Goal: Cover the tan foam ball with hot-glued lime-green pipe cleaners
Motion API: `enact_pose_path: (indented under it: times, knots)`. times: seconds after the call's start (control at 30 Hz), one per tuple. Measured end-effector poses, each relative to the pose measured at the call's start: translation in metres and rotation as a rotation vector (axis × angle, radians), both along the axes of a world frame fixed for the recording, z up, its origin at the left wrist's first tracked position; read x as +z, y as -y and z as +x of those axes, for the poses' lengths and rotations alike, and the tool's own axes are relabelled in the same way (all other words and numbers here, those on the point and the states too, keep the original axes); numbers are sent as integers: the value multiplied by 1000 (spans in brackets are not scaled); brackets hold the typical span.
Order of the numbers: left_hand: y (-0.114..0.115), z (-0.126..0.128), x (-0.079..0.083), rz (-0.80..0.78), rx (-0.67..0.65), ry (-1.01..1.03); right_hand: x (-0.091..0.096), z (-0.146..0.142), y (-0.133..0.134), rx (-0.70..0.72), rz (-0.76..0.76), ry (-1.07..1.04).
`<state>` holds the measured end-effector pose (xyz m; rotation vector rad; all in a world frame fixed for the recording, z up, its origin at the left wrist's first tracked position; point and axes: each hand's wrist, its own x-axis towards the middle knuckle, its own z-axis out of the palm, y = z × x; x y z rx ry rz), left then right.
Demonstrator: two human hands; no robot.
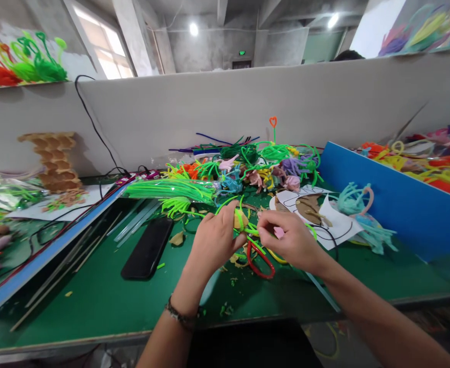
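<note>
Just below the middle of the frame, the left hand (214, 235) grips a small yellow piece (240, 220) crossed by green pipe cleaners (252, 231), which the right hand (288, 239) pinches between curled fingers. Beneath them, a red loop (261, 272) lies on the green table (102, 302). Left of center rests a black phone (147, 249); a blue board (394, 199) stands at right.

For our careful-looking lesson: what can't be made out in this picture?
Head view:
Exact grip of the right hand: hidden by the hand itself.
Left side of the yellow piece: behind the left hand.
Lettering on the green sign: too small.
Person beyond the partition: hidden by it except dark hair.
Base of the bright pile: behind the blue board.
</note>
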<state>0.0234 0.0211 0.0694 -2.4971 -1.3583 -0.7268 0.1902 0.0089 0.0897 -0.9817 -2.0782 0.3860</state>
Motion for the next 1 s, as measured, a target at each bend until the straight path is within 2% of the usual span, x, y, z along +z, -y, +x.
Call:
enact_pose_path:
  times: [0.13,0.33,0.63,1.0]
  knots:
    - [-8,5,-7,6,45,5,-10,1,-4,-74,-37,16]
    - [-14,11,-13,4,85,-104,-27,-4,-15,-190,-5,-10]
    - [-13,13,-21,58,116,-89,-34,-10,-12,-241,-26,-75]
    - [-7,16,-24,-1,45,70,-41,-26,1,-300,49,-393]
